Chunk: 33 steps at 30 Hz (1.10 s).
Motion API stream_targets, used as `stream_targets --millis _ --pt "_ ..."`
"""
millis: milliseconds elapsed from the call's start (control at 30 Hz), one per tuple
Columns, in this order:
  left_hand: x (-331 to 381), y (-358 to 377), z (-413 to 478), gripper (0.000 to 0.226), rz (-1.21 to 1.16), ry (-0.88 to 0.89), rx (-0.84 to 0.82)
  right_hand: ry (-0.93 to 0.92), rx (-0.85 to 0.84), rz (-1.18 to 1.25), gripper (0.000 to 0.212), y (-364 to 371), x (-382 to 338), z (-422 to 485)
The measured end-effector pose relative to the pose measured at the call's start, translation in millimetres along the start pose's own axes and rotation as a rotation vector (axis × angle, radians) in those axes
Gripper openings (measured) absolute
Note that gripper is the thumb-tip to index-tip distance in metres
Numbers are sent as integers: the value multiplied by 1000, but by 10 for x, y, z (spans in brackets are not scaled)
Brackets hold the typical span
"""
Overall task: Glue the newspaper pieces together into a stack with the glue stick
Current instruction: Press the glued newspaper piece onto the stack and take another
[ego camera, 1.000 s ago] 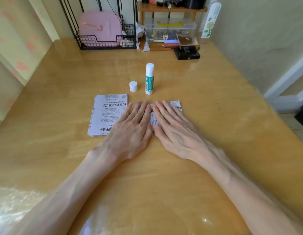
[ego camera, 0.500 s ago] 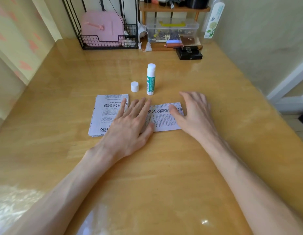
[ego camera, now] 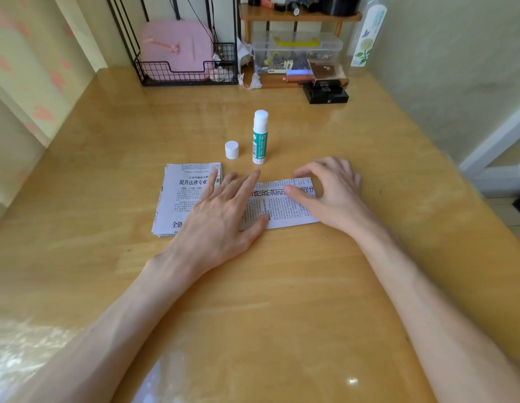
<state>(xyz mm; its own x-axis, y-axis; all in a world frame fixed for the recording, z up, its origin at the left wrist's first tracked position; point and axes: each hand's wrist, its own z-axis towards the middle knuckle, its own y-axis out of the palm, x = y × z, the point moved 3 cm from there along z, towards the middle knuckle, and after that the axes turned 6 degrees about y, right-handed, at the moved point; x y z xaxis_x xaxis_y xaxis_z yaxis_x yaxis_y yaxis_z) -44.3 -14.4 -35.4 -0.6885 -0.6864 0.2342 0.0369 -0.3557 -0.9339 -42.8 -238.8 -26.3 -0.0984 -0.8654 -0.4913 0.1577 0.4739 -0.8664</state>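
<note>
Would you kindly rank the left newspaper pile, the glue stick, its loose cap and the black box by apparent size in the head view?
1. newspaper pile, though partly covered.
2. black box and glue stick look about alike; the box stands farther away, so unranked.
3. cap, smallest.

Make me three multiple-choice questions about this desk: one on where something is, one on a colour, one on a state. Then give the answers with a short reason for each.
1. Where is the white cap relative to the glue stick?
A. On top of it
B. Lying behind it
C. Just left of it, on the table

2. What colour is the glue stick's label?
A. Red
B. Green
C. Black

3. How does the left hand lie?
A. Flat, fingers straight, on the newspaper pieces
B. Curled round the glue stick
C. Raised clear of the table

Answers:
1 C: the cap stands apart from the stick, to its left.
2 B: a green band wraps the white tube.
3 A: its fingers stretch straight across the paper.
</note>
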Motion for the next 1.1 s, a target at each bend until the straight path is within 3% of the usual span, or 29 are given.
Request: stream_targets --millis 133,233,500,600,700,767,867,933,1033,1100 --pt "-17 10 0 79 -12 13 24 38 12 81 23 -40 -18 5" --pt "-21 9 0 77 -47 24 52 43 30 289 12 -73 -19 12" --pt "-134 -194 49 78 -374 -157 239 -13 -84 816 23 -235 -95 -49" --pt "-232 -212 43 93 -373 -171 188 -68 -123 586 24 -243 -113 -62" --pt "-289 -157 25 109 -334 -164 79 -55 -245 57 63 -150 -111 -126" --pt "-274 -126 22 110 -289 -105 58 -32 -276 -88 77 -140 -119 -159" --pt "-244 -127 21 106 -262 -53 71 -10 -288 -121 74 -153 -137 -191" --pt "-248 -124 23 105 -266 -53 73 -3 -269 -89 59 -155 -124 -195" --pt "-244 -127 27 105 -271 -46 71 10 -259 214 32 -150 -80 -174" --pt "-243 -123 21 106 -261 -44 64 40 -273 406 26 -154 -63 -167"
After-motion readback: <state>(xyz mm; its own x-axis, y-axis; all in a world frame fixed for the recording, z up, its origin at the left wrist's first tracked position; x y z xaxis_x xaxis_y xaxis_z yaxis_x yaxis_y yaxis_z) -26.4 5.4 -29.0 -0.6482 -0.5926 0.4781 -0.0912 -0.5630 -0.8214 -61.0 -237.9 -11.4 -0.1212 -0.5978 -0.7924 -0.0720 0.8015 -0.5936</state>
